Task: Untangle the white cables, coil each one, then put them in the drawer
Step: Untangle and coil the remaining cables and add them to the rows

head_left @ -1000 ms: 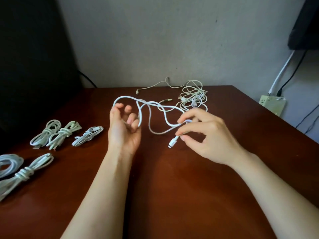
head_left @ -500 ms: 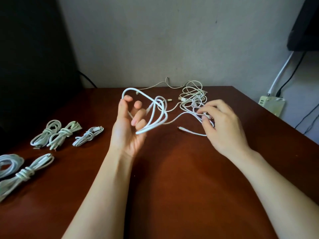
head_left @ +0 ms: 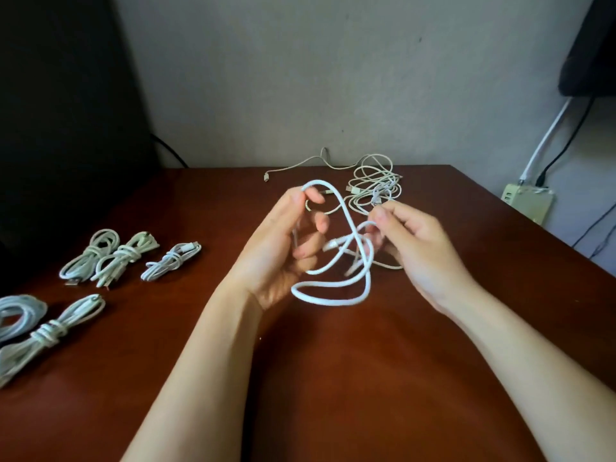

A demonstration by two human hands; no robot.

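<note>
White rubber cable (head_left: 328, 300) loops round the left hand (head_left: 273, 258), fingers curled; right hand (head_left: 420, 251) pinches it at three o'clock.

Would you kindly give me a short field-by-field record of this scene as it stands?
surface: brown wooden table
left hand: raised, fingers curled round loops of the white cable
right hand: pinches the same cable beside the left hand
tangled pile: lies at the table's far edge, behind the hands
coiled bundles: five, lying on the table's left side
drawer: not in view
</note>
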